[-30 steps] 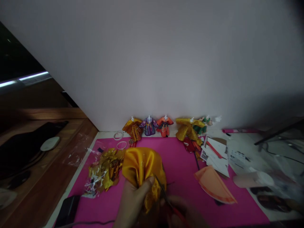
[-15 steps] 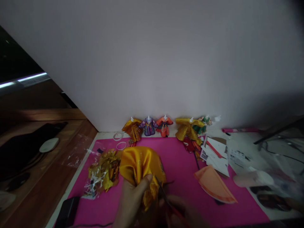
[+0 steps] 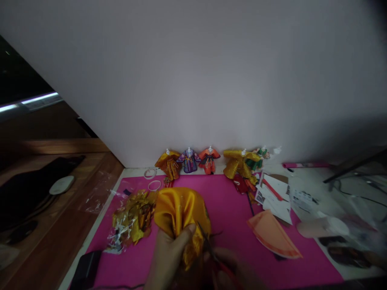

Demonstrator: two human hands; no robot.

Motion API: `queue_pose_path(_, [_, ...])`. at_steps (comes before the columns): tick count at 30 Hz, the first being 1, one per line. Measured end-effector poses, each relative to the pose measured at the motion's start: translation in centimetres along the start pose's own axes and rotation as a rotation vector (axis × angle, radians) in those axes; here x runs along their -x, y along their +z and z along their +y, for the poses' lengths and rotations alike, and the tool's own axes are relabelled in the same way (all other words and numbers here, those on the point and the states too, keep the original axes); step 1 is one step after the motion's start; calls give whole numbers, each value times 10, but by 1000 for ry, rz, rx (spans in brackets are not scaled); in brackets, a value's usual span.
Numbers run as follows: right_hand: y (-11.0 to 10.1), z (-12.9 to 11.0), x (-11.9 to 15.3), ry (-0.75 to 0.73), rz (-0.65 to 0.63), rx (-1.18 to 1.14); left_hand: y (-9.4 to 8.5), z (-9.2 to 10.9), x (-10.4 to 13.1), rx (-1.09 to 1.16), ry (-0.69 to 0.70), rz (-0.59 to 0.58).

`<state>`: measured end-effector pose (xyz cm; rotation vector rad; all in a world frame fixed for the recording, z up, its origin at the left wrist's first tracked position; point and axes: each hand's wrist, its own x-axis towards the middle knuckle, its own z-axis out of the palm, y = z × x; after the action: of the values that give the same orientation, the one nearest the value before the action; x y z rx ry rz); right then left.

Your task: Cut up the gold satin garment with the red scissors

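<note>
My left hand (image 3: 172, 249) pinches a bunched piece of shiny golden-yellow satin fabric (image 3: 181, 205), thumb on top of the folds. The cloth spreads out above the hand, and a crumpled part hangs below the thumb. Just to the right, my right hand (image 3: 226, 262) is wrapped round red-handled scissors (image 3: 222, 270). Their dark blades lie apart beside the fabric, one along its front and one pointing right. Whether the blades touch the cloth is hard to make out in the dim light. The lower part of the right hand is blurred and dark.
A pink mat (image 3: 229, 225) covers the table. Golden scraps (image 3: 136, 217) lie at left above a black box (image 3: 85, 270). Doll-sized robes, including a purple robe (image 3: 189, 160), line the wall. An orange fan-shaped piece (image 3: 273, 235), papers (image 3: 275, 197) and a pale cup (image 3: 322, 227) are at right.
The satin and my left hand have shifted very slightly right. The scissors stay beside the cloth with their blades apart.
</note>
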<state>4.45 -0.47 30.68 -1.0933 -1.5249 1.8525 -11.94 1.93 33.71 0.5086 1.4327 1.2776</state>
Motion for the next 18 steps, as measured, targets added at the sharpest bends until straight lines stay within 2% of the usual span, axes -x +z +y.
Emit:
queue_pose_path(3, [0, 0, 0, 11, 21, -3, 2, 2, 2, 19, 10, 7])
queue_pose_path(8, [0, 0, -1, 3, -35, -113, 6, 5, 5, 12, 2, 5])
queue_pose_path(14, [0, 3, -2, 33, 8, 3, 3, 2, 2, 25, -11, -11])
queue_pose_path(18, [1, 3, -2, 15, -15, -56, -1, -2, -1, 21, -38, -37])
